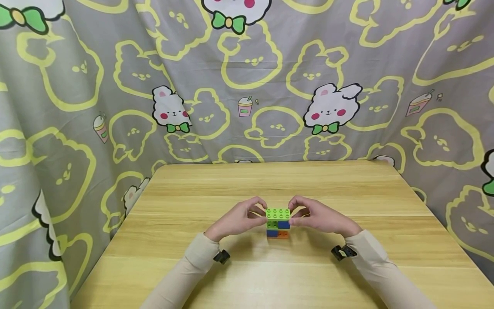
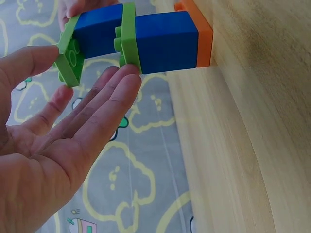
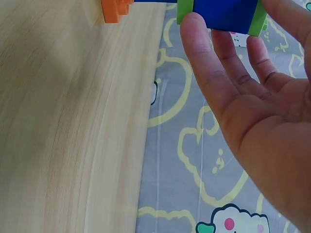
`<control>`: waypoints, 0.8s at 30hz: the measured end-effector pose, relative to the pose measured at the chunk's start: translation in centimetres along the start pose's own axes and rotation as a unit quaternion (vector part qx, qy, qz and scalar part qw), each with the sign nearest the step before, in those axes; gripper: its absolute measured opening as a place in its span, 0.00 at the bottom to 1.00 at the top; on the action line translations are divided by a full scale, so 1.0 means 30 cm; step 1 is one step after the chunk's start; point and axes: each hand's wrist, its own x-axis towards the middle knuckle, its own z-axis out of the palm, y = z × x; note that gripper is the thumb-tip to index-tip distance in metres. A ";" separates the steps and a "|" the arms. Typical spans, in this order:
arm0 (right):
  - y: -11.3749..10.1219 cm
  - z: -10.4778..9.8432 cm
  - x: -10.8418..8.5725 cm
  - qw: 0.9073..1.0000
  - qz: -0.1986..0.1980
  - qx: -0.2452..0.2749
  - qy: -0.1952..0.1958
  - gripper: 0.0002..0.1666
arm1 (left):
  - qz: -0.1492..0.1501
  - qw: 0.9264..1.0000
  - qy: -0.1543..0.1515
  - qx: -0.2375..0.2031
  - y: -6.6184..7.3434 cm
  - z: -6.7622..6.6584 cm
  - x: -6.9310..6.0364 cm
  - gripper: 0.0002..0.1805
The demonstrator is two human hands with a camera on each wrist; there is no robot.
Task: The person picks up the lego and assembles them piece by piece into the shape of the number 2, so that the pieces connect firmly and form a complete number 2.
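Observation:
A small stack of toy building bricks stands upright on the wooden table. An orange plate forms its base, with a blue brick on it. Above come a green plate, a second blue brick set off to the right, and a green top plate. My left hand holds the stack's left side with its fingertips, touching both green plates. From the right, my right hand holds the upper part, one fingertip against the upper blue brick's lower edge.
The wooden table extends around the stack on all sides. A grey curtain with yellow outlines and bunny prints hangs behind and beside it. Dark wrist devices sit at both sleeve cuffs.

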 end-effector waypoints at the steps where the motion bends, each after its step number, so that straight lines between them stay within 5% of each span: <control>1: 0.000 0.000 0.000 1.000 0.001 -0.001 0.001 0.18 | -0.001 1.000 -0.001 -0.001 0.001 0.000 -0.001 0.13; 24: 0.020 0.004 0.016 0.999 0.015 0.041 0.032 0.20 | -0.029 0.997 0.015 -0.070 -0.015 0.007 0.010 0.16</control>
